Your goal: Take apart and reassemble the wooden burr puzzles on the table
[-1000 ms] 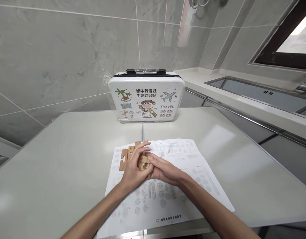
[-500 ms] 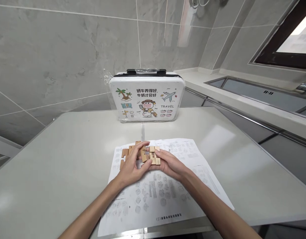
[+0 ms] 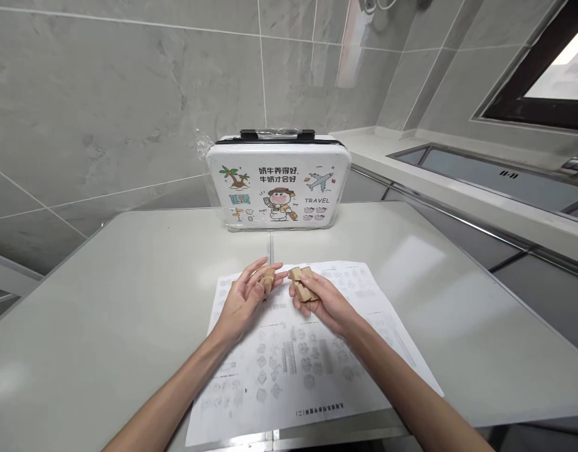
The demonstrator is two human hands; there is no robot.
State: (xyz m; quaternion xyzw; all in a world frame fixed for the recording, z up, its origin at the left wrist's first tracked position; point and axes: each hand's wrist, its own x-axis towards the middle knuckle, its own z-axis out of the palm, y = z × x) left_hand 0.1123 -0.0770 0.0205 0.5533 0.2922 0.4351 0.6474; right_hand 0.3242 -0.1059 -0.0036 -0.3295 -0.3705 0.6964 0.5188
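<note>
My left hand (image 3: 244, 298) is closed around a wooden puzzle piece (image 3: 267, 280), held between thumb and fingers, with some fingertips stretched out to the right. The palm and fingers cover part of it, and I cannot tell whether it is one piece or more. My right hand (image 3: 324, 298) grips a chunky block of interlocking wooden pieces (image 3: 304, 284), thumb on top and fingers curled beneath. A narrow gap separates the two wooden parts. Both hands are over a printed paper sheet (image 3: 326, 383) covered with small puzzle diagrams.
A white carry case (image 3: 279, 182) with cartoon pictures and a black handle stands upright at the back of the pale folding table (image 3: 105, 314), against the grey tiled wall (image 3: 128, 94). To the right runs a counter with a sink (image 3: 496, 176).
My hands have come apart, each with a wooden part. Notched brown pieces, some numbered, that showed around my left hand are no longer visible there. The right-hand block has turned.
</note>
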